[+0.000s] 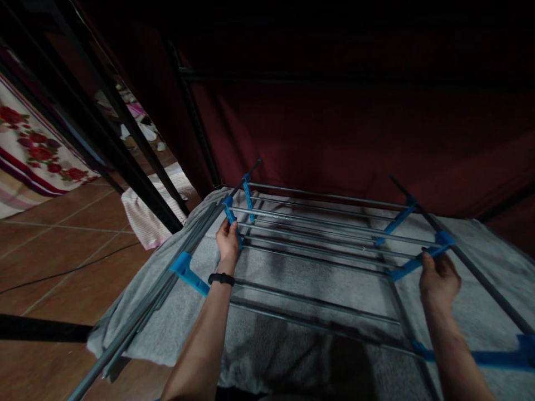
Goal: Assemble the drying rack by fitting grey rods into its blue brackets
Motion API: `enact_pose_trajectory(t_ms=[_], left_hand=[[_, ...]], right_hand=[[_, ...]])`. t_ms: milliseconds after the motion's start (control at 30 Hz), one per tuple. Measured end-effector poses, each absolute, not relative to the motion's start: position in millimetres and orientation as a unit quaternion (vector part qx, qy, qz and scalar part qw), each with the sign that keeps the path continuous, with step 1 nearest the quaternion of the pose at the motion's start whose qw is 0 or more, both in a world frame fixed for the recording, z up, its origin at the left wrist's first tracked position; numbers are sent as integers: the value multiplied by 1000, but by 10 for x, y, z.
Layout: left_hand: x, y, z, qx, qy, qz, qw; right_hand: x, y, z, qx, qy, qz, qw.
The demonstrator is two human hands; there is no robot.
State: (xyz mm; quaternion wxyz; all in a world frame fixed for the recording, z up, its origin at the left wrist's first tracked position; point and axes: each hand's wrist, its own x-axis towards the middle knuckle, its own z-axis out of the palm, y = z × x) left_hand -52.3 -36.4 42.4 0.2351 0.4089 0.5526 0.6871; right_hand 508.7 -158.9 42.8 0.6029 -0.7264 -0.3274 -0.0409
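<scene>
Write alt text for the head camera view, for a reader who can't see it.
A person's left hand and right hand hold blue brackets on opposite sides of a metal-rod rack over a gray blanket. A black band circles the left wrist. Behind is a dark red backdrop; tiled floor shows at picture left.

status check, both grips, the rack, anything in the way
Left grip on blue bracket, right grip on opposite bracket. Rack between them, over grey blanket. Dark red cloth behind, possibly limiting room.
</scene>
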Motion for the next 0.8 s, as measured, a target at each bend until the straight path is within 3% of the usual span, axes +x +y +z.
enact_pose_trajectory(t_ms=[800], left_hand=[[-493,-366,441,419,642,616,181]], right_hand=[[5038,-1541,215,-659,-354,58,661]])
